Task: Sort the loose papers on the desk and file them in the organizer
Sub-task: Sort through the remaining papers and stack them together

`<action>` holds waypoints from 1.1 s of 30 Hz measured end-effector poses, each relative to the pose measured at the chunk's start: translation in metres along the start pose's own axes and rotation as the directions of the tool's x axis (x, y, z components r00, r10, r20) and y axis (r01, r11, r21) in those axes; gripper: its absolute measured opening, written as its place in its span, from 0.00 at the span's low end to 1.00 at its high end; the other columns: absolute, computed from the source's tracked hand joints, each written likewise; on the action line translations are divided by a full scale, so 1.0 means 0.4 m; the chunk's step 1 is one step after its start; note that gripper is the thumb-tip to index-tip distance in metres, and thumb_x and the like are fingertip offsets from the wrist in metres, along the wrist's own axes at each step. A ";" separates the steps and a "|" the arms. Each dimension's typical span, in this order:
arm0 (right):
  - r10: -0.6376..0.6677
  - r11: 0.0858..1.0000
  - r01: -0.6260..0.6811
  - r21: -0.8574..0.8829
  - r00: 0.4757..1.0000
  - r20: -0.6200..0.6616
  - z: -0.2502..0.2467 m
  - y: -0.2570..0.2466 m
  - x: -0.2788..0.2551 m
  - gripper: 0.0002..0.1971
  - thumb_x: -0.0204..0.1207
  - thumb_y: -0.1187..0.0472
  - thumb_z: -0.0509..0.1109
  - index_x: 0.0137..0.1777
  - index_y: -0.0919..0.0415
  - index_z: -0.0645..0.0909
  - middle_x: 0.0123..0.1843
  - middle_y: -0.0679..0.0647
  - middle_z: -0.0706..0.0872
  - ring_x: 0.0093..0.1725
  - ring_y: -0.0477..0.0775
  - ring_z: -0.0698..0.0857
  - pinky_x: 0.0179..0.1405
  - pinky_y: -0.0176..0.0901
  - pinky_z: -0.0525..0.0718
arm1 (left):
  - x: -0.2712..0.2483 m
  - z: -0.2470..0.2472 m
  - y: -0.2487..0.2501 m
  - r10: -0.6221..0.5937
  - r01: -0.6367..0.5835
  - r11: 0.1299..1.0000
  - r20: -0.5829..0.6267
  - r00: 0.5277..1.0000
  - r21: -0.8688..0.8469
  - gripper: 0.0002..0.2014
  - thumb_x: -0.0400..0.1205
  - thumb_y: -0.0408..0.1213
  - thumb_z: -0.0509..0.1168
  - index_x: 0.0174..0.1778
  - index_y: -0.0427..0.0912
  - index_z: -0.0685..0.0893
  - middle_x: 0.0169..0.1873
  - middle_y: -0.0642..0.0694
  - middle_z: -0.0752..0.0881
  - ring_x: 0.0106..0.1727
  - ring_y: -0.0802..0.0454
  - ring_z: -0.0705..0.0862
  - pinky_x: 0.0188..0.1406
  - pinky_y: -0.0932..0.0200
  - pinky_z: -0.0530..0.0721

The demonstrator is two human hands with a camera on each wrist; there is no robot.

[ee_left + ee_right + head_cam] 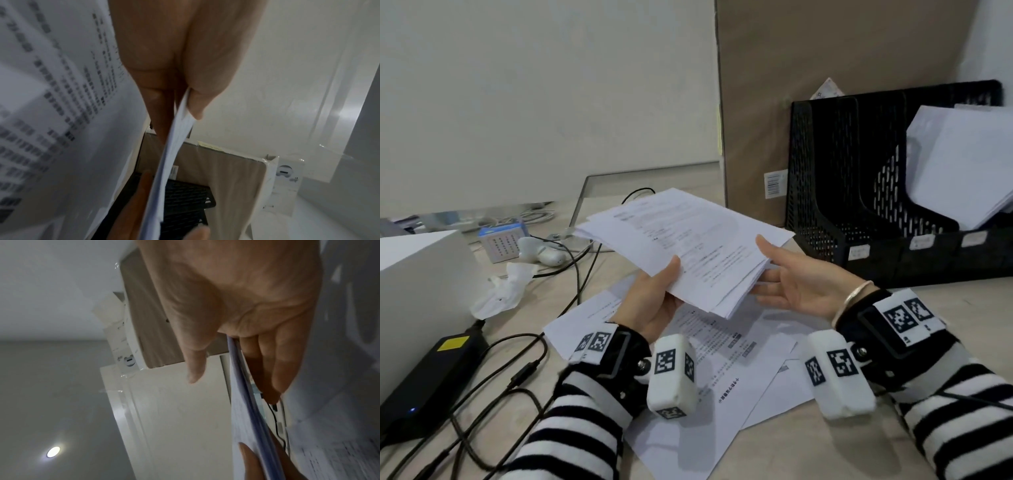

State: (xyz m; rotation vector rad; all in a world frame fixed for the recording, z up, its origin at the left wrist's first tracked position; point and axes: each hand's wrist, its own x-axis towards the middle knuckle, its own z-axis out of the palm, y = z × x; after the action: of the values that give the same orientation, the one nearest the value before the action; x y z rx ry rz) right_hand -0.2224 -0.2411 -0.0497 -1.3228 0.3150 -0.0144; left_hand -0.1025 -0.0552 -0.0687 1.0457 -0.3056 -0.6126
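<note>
Table: light wood-grain top, carries everything below.

Organizer: black perforated file rack, far right of table, against a brown board. Upright slots with small white labels on the front lip. The left slots show no paper from this angle; a right-hand slot holds a sheaf of white sheets, leaning, top edge above the divider.

Loose sheets: several printed white pages fanned flat on the table under both forearms, overlapping, text blurred.

Paper stack: printed white pages, edges slightly uneven, held in the air above the loose sheets, left of the organizer.

Left hand: grips the stack's near left corner, thumb on top, fingers underneath.

Right hand: palm up at the stack's right edge, fingers extended under the pages, thumb near the top sheet; not curled round it.
</note>
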 end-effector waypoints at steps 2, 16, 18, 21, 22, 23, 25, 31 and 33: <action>-0.058 0.998 0.060 0.021 0.996 -0.062 0.009 0.006 0.009 0.14 0.81 0.60 0.66 0.66 0.59 0.79 0.58 0.57 0.89 0.50 0.54 0.88 0.45 0.43 0.90 | -0.003 0.005 -0.007 0.012 -0.013 1.000 0.051 0.999 0.022 0.14 0.86 0.32 0.59 0.67 0.40 0.79 0.61 0.44 0.88 0.57 0.49 0.88 0.50 0.56 0.89; -0.392 0.889 0.262 -0.374 0.859 -0.330 -0.087 -0.050 -0.023 0.17 0.81 0.72 0.63 0.69 0.64 0.79 0.64 0.56 0.85 0.60 0.55 0.85 0.59 0.49 0.83 | 0.003 -0.144 0.091 0.211 -0.158 0.970 -0.322 0.923 0.183 0.23 0.79 0.26 0.69 0.71 0.40 0.77 0.54 0.38 0.89 0.51 0.42 0.89 0.40 0.53 0.90; -0.421 0.868 0.271 -0.417 0.845 -0.329 -0.081 -0.054 -0.029 0.17 0.81 0.71 0.63 0.69 0.64 0.79 0.64 0.56 0.85 0.60 0.55 0.85 0.60 0.49 0.82 | 0.000 -0.145 0.093 0.266 -0.169 0.930 -0.283 0.921 0.326 0.21 0.78 0.24 0.69 0.67 0.39 0.82 0.54 0.38 0.90 0.52 0.41 0.90 0.48 0.49 0.88; -0.486 0.835 0.329 -0.440 0.816 -0.314 -0.070 -0.056 -0.033 0.15 0.82 0.70 0.63 0.66 0.61 0.81 0.62 0.54 0.87 0.58 0.51 0.86 0.61 0.49 0.83 | 0.001 -0.136 0.100 0.353 -0.234 0.873 -0.224 0.908 0.428 0.20 0.77 0.21 0.68 0.63 0.40 0.84 0.55 0.41 0.90 0.55 0.42 0.89 0.56 0.46 0.86; -0.504 0.829 0.352 -0.435 0.807 -0.307 -0.068 -0.058 -0.035 0.14 0.82 0.69 0.63 0.65 0.59 0.81 0.61 0.53 0.87 0.57 0.50 0.87 0.60 0.48 0.83 | 0.002 -0.135 0.102 0.373 -0.254 0.860 -0.207 0.904 0.442 0.20 0.77 0.21 0.68 0.63 0.41 0.84 0.55 0.42 0.90 0.56 0.43 0.88 0.57 0.46 0.85; -0.516 0.825 0.372 -0.426 0.803 -0.298 -0.065 -0.061 -0.037 0.14 0.82 0.69 0.63 0.64 0.58 0.81 0.60 0.52 0.88 0.57 0.49 0.87 0.60 0.47 0.83 | 0.003 -0.135 0.103 0.387 -0.265 0.847 -0.192 0.902 0.460 0.21 0.77 0.21 0.68 0.64 0.41 0.83 0.55 0.43 0.90 0.57 0.44 0.88 0.58 0.47 0.85; -0.507 0.836 0.383 -0.394 0.813 -0.286 -0.064 -0.061 -0.034 0.14 0.81 0.70 0.64 0.64 0.58 0.81 0.59 0.52 0.88 0.57 0.50 0.87 0.59 0.47 0.83 | 0.007 -0.140 0.099 0.366 -0.240 0.827 -0.162 0.916 0.508 0.23 0.77 0.23 0.70 0.67 0.42 0.80 0.56 0.44 0.89 0.58 0.45 0.88 0.59 0.46 0.85; -0.359 0.904 0.257 -0.343 0.890 -0.281 -0.064 -0.025 -0.011 0.13 0.80 0.70 0.66 0.62 0.57 0.81 0.58 0.55 0.88 0.54 0.52 0.88 0.52 0.45 0.84 | 0.009 -0.141 0.065 0.182 -0.100 0.792 -0.076 0.980 0.603 0.19 0.79 0.34 0.72 0.66 0.44 0.81 0.57 0.48 0.90 0.59 0.48 0.88 0.63 0.45 0.83; -0.320 0.917 0.227 -0.329 0.910 -0.264 -0.063 -0.020 -0.011 0.16 0.81 0.71 0.64 0.66 0.59 0.79 0.59 0.55 0.88 0.55 0.54 0.88 0.51 0.47 0.85 | 0.003 -0.124 0.063 0.191 -0.078 0.795 -0.125 0.974 0.602 0.08 0.85 0.40 0.64 0.58 0.45 0.84 0.53 0.47 0.90 0.55 0.49 0.88 0.58 0.49 0.84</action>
State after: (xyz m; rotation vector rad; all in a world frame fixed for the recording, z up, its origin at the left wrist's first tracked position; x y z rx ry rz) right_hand -0.2313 -0.2662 -0.0464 -1.6546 0.4072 -0.4379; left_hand -0.0680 -0.0114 -0.0703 1.6630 -0.4243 -0.2816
